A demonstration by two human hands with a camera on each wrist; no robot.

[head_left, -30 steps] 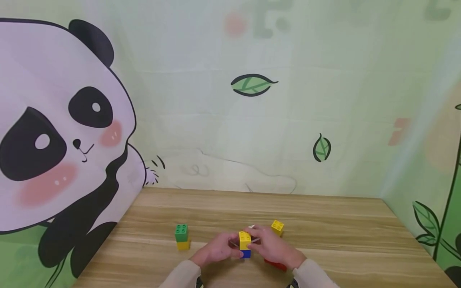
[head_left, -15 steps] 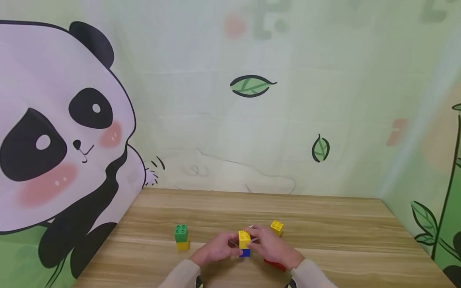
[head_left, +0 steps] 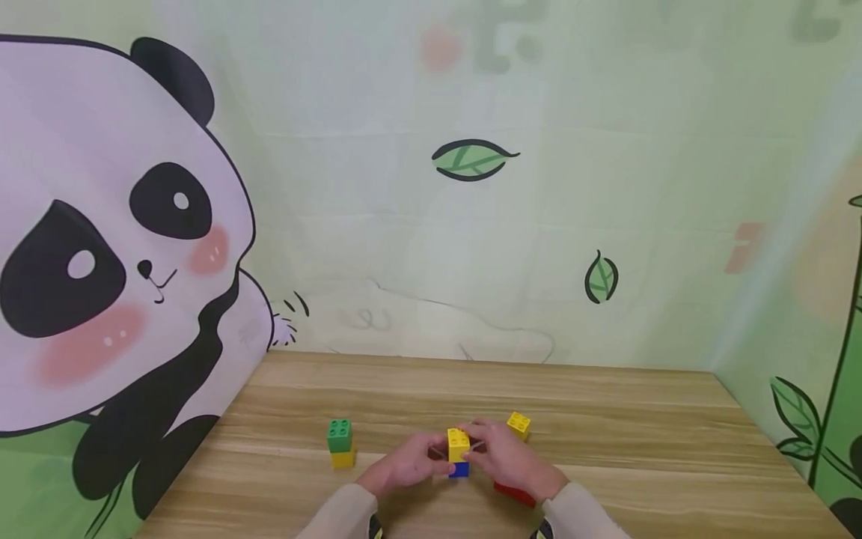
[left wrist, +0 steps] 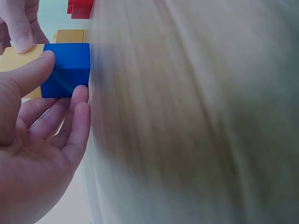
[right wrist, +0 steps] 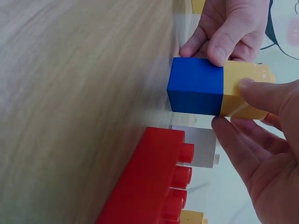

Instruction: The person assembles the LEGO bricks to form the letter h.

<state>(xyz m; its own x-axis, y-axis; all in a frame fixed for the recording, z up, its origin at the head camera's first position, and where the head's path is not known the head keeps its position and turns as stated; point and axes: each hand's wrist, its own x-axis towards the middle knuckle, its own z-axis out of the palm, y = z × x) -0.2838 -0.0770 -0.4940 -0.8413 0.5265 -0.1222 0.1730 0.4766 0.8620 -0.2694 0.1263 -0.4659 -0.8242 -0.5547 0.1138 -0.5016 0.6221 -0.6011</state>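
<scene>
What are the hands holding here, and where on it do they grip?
Both hands hold the yellow-on-blue brick stack standing on the table. The left hand pinches the blue brick's sides; the right hand grips the yellow brick on top.

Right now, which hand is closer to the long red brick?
Right. The right hand sits just above the red brick, while the left hand is across the yellow-and-blue stack, farther away.

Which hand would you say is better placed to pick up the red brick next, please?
Probably the right hand: the red brick lies right beside its wrist, while the left hand sits beyond the yellow-and-blue stack that both hands hold.
</scene>
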